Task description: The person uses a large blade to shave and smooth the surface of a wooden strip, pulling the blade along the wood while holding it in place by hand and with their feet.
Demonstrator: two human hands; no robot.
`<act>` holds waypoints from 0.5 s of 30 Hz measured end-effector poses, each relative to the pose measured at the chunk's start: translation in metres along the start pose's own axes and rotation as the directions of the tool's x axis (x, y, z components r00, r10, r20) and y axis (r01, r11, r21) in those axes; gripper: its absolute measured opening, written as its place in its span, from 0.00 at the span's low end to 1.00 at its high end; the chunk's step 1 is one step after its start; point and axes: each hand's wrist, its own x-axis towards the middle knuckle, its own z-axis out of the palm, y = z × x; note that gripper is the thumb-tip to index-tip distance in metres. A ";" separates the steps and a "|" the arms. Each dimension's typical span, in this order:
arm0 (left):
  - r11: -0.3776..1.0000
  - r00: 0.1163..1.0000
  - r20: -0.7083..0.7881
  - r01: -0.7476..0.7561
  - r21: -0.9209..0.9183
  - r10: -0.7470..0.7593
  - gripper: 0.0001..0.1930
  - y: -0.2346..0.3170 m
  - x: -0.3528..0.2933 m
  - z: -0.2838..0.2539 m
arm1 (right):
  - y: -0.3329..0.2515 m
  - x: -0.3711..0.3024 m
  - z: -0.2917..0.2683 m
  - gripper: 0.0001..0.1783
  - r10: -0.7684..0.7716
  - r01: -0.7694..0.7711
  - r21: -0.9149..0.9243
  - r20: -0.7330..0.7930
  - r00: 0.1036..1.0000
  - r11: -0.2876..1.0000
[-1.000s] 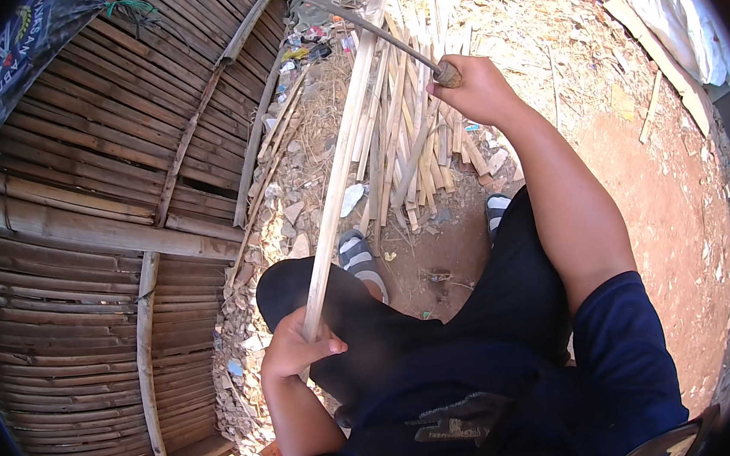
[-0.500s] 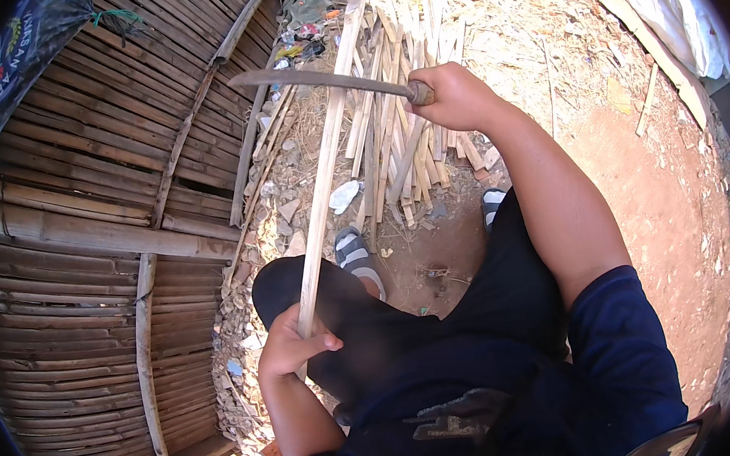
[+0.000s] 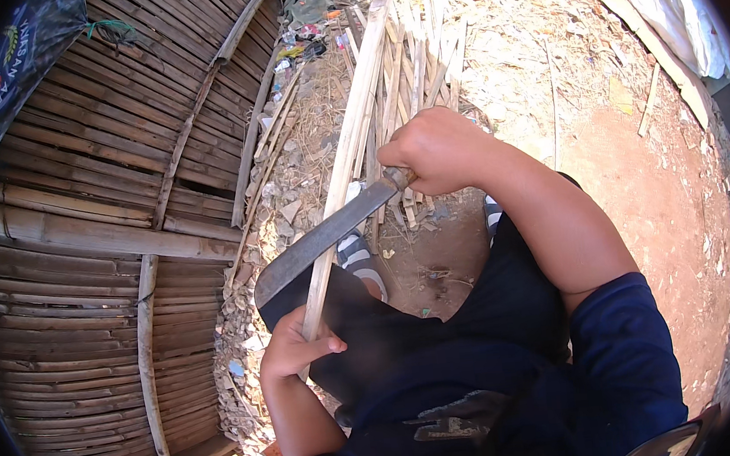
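My left hand (image 3: 297, 344) is wrapped round the near end of a long pale wooden strip (image 3: 355, 129), just over my left thigh. The strip slants up and away to the top of the view. In my right hand (image 3: 441, 150) is the wooden handle of a machete (image 3: 323, 240), its broad grey blade pointing down to the left. The blade lies across the strip a little beyond my left hand, its tip above my left knee. Whether its edge bites into the wood cannot be made out.
A heap of split wooden strips (image 3: 412, 76) lies on the ground ahead, beyond my sandalled feet (image 3: 356, 259). A bamboo slat wall (image 3: 73, 167) stands close on the left. Wood chips and litter cover the ground beside it. At the far right are a board (image 3: 658, 55) and a white sack (image 3: 679, 22).
The machete has come down along the strip toward my left hand, and its blade now shows its flat side. The strip's far end has swung rightward. My left hand has barely moved.
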 end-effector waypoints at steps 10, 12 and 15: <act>0.999 0.999 -0.018 0.041 -0.003 -0.041 0.17 0.002 0.002 0.001 | 0.065 -0.003 0.010 0.12 0.565 -0.448 0.366 -0.336 0.754 0.816; 0.998 0.999 -0.008 0.034 -0.050 -0.034 0.17 0.004 0.003 0.005 | 0.047 -0.005 0.011 0.11 0.369 -0.290 0.282 -0.289 0.883 0.915; 0.996 1.000 -0.008 0.018 -0.083 -0.019 0.17 0.006 0.003 0.008 | 0.010 -0.002 0.012 0.11 0.095 -0.083 0.118 -0.103 0.990 0.990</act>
